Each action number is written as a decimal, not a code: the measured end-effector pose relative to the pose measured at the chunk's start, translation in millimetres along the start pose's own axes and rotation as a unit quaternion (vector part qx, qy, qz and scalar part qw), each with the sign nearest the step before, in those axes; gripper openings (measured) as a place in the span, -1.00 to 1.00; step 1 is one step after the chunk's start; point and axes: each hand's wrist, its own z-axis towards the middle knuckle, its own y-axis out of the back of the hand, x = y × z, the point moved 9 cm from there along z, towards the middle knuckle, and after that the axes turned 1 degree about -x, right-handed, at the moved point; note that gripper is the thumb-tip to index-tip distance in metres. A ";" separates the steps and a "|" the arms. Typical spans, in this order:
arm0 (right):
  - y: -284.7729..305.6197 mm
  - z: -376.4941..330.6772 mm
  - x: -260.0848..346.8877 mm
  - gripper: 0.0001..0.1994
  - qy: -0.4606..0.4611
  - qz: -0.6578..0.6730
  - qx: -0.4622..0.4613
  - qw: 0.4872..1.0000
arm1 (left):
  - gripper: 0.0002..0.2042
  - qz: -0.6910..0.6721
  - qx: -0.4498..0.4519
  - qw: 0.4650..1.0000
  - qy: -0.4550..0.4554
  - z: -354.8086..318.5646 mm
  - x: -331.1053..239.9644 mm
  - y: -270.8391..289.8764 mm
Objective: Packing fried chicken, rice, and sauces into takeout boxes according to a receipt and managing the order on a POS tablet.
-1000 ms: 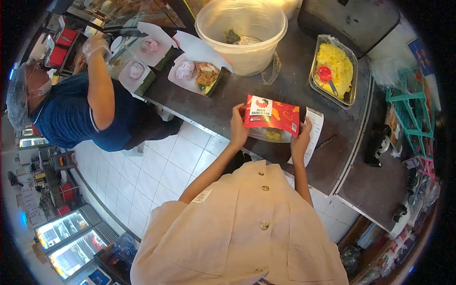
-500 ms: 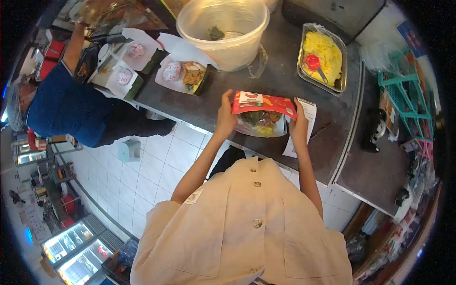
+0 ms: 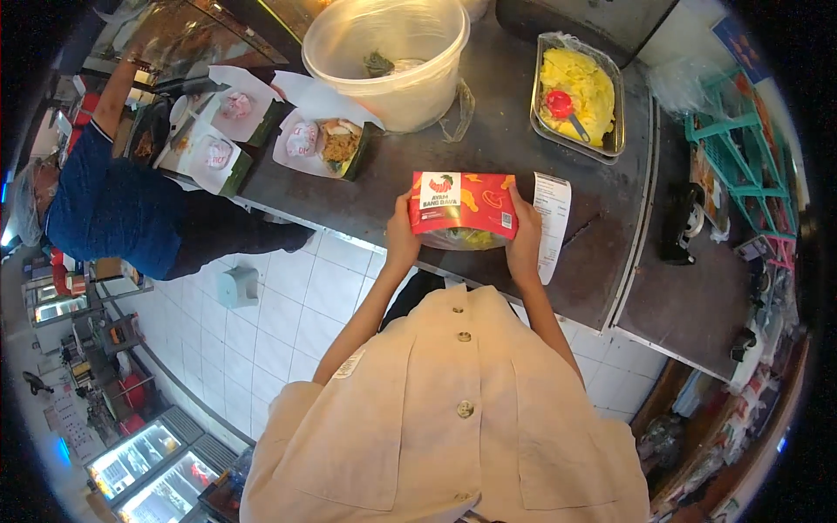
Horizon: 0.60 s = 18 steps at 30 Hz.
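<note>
Fingers: left hand (image 3: 402, 237) and right hand (image 3: 524, 237) clasping ends of red rectangular cardboard food box (image 3: 463, 206)
Box: above dark steel counter (image 3: 497, 148)
Beside: white paper receipt (image 3: 551, 218)

Both hands raised in front of the chest, closed on a shared grip

The left hand (image 3: 402, 237) and right hand (image 3: 524, 237) face each other — fingers curled over the top edge, thumbs apparently underneath — with bare forearms angling up from bent elbows, wrists straight.

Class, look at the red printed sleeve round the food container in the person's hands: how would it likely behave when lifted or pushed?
The red sleeve looks like thin card, so probably light and bendable. Both the left hand and right hand grip its ends, suggesting it could slide off the clear container.
</note>
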 end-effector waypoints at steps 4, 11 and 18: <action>0.1 8.0 4.8 -0.45 -0.041 0.024 0.029 0.998 | -0.69 -0.020 -0.004 0.999 0.045 9.3 8.9 6.0; -2.8 9.7 -7.3 -0.42 -0.027 -0.005 0.067 0.997 | -0.58 -0.001 0.055 0.996 0.068 2.7 -5.5 -3.5; -11.6 -4.9 -9.2 -0.05 -0.052 -0.039 0.272 0.960 | -0.08 0.056 0.241 0.968 0.044 -18.3 -9.1 -19.9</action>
